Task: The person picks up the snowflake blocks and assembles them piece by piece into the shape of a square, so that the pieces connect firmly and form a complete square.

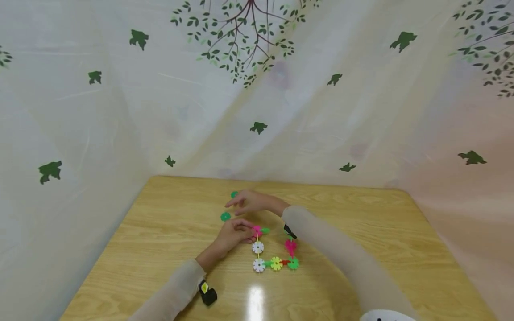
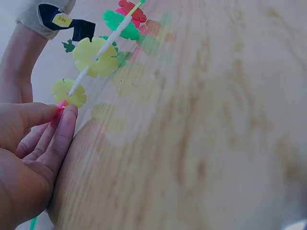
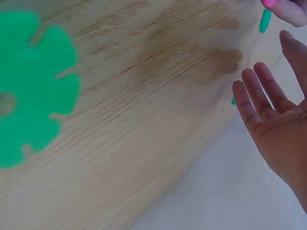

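Slotted flower-shaped plastic discs are joined in an open frame on the table. Its left side has a pink disc (image 1: 257, 231) above two white discs, one of them the corner disc (image 1: 259, 265). Along the near side come a yellow disc (image 1: 276, 264) and a green corner disc (image 1: 293, 263), then another pink disc (image 1: 291, 246) on the right. My left hand (image 1: 230, 236) pinches the pink disc at the upper left, from which a green disc (image 1: 265, 231) points right. My right hand (image 1: 253, 203), fingers extended and holding nothing, hovers by a loose green disc (image 1: 225, 216).
Another loose green disc (image 1: 234, 195) lies farther back, partly hidden by the right hand. The wooden table (image 1: 168, 249) has a printed cloth (image 1: 201, 133) hanging behind it. My right forearm (image 1: 341, 254) reaches across the frame's right side.
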The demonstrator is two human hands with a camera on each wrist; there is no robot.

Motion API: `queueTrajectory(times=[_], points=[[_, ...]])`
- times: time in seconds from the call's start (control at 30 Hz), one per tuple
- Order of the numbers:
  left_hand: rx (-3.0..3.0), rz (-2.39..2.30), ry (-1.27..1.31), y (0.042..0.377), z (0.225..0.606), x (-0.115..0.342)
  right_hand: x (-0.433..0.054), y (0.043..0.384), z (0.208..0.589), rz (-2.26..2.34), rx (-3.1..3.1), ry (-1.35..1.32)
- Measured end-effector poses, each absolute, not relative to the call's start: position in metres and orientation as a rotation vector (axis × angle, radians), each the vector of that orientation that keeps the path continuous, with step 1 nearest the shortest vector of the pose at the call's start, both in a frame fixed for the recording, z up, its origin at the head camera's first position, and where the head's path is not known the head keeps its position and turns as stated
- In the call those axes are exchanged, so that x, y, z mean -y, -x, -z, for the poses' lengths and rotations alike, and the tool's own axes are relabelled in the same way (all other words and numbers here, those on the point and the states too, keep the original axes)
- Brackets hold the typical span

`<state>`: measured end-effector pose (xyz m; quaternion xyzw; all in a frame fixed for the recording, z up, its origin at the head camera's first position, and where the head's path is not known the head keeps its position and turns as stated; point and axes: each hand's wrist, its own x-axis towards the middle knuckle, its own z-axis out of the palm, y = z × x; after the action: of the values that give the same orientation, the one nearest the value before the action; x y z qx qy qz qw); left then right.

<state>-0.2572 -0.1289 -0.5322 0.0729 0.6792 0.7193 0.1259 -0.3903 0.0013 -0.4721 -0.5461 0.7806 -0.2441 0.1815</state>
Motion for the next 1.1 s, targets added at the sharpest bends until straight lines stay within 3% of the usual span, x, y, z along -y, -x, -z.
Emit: queueTrajectory(times=[0.23,0.6,1.1], points=[[-1.974,-2.083,-0.239,0.254,0.532,0.125,0.010,0.386,0.478,0.513,-2.211,1.683],[-1.978,-2.055,-0.226,0.254,0.529,0.124,-0.001,0.387,0.476,0.601,-2.424,1.395],[-1.962,-1.974,-0.215,0.262,0.525,0.133,-0.023,0.403,0.483,0.845,-2.351,1.262]])
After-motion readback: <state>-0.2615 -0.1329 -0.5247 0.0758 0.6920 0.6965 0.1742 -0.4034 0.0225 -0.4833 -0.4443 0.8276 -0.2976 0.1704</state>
